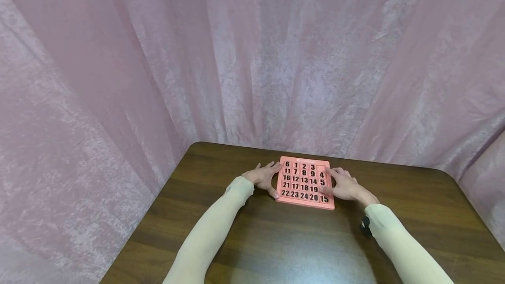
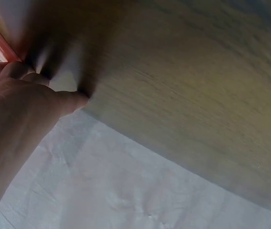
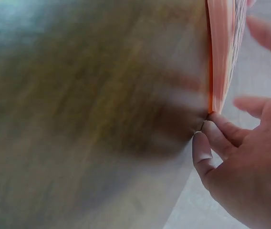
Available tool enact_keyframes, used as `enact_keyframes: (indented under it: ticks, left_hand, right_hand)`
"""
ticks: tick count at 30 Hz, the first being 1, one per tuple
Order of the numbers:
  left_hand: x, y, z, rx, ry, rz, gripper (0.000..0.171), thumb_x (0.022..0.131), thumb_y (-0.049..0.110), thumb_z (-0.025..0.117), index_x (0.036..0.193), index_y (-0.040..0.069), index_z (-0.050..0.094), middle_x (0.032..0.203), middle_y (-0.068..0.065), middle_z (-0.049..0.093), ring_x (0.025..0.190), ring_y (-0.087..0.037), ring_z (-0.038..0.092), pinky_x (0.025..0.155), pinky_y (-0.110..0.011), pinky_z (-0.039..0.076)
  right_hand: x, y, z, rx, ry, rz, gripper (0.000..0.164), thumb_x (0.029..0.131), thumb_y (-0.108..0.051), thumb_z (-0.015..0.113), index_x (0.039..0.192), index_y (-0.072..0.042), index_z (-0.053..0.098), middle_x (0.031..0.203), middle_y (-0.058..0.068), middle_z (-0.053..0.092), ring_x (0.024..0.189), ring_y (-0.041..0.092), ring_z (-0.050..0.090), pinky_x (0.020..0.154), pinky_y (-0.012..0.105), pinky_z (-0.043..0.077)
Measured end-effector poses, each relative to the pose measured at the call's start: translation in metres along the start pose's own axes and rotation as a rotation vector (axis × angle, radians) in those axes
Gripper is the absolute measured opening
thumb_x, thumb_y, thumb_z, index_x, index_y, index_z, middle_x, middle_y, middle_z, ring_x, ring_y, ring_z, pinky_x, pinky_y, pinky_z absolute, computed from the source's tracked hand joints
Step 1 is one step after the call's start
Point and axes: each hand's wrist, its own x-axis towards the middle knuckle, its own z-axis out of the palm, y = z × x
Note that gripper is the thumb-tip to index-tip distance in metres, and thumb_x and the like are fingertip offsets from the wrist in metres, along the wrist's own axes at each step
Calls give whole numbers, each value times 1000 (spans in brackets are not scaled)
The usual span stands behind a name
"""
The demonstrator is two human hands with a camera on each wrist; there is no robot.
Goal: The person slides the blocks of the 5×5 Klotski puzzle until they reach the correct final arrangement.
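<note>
A pink sliding number puzzle [image 1: 304, 183] lies flat on the brown table, black numbers on its tiles. Its top-right slot has no tile. My left hand [image 1: 263, 176] rests at the board's left edge, thumb at the lower corner and fingers spread near the upper one. From the right, my right hand [image 1: 345, 186] reaches in with its thumb over the tile between 5 and 15, hiding its number. The index fingertip is by the upper right border. In the right wrist view, the board's edge [image 3: 221, 52] appears side-on beside the fingers [image 3: 221, 129].
The wooden table [image 1: 292, 240] has rounded far corners. Behind and beside it hang pink velvet curtains [image 1: 268, 65]. A dark band [image 1: 366, 226] is at the right wrist. The board lies near the table's far edge.
</note>
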Motion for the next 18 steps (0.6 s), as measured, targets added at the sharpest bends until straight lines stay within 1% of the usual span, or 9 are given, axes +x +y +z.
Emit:
enact_keyframes:
  ticks: [3, 5, 7, 8, 11, 14, 15, 17, 18]
  left_hand:
    - [0, -1, -1, 2, -5, -8, 132, 82, 49, 95, 178, 20, 9, 187, -3, 8, 175, -22, 4, 141, -60, 3]
    - [2, 0, -1, 14, -10, -14, 132, 82, 50, 95, 178, 21, 9, 187, -2, 7, 175, -22, 4, 141, -60, 3]
    - [5, -1, -2, 30, -10, -21, 132, 81, 51, 95, 178, 22, 10, 187, 0, 8, 175, -22, 5, 140, -60, 5]
    - [7, -1, -3, 34, -10, -25, 133, 81, 51, 96, 178, 23, 11, 187, 0, 9, 175, -22, 6, 140, -60, 6]
    - [18, -6, -1, 51, -15, -30, 136, 77, 57, 97, 178, 28, 10, 187, 3, 8, 175, -22, 7, 140, -62, 8]
    - [27, -11, 3, 52, -33, -30, 138, 76, 60, 96, 178, 31, 7, 187, 4, 5, 175, -24, 6, 140, -62, 8]
    - [24, -9, 2, 64, -38, -36, 138, 76, 60, 96, 178, 33, 6, 187, 5, 5, 174, -24, 7, 140, -62, 10]
    - [15, -5, -2, 68, -55, -30, 136, 79, 60, 94, 178, 31, 6, 187, 3, 4, 174, -27, 7, 140, -62, 10]
    - [9, -1, -6, 67, -63, -32, 133, 81, 60, 93, 178, 30, 6, 186, 2, 5, 174, -29, 8, 140, -62, 11]
  right_hand:
    - [-5, -4, 3, 0, -15, -13, 113, 91, -55, 83, 169, 6, 27, 170, 37, 34, 155, 60, 35, 115, 80, 34]
    - [-10, -5, 5, -3, -30, -15, 123, 85, -57, 88, 169, 6, 25, 172, 36, 33, 158, 58, 33, 113, 76, 35]
    - [-12, -6, 7, -10, -38, -24, 124, 80, -58, 93, 165, 5, 28, 172, 36, 32, 159, 57, 32, 108, 71, 36]
    - [-13, -7, 8, -15, -42, -22, 125, 78, -58, 94, 164, 5, 29, 172, 37, 31, 160, 56, 30, 108, 70, 35]
    - [-14, -7, 11, -12, -37, -20, 120, 73, -56, 98, 156, 3, 34, 171, 38, 30, 162, 56, 27, 106, 67, 34]
    - [-15, -5, 13, -9, -34, -22, 125, 73, -58, 97, 159, 5, 32, 171, 39, 28, 162, 57, 25, 107, 68, 34]
    - [-14, -3, 15, -6, -31, -23, 128, 73, -59, 97, 160, 6, 30, 172, 39, 28, 163, 57, 24, 108, 69, 33]
    - [-12, 1, 19, -3, -30, -23, 137, 72, -63, 95, 165, 8, 24, 174, 38, 24, 164, 56, 21, 111, 71, 32]
    - [-12, 1, 20, -5, -28, -25, 138, 72, -63, 95, 166, 8, 23, 174, 38, 24, 164, 56, 21, 111, 71, 32]
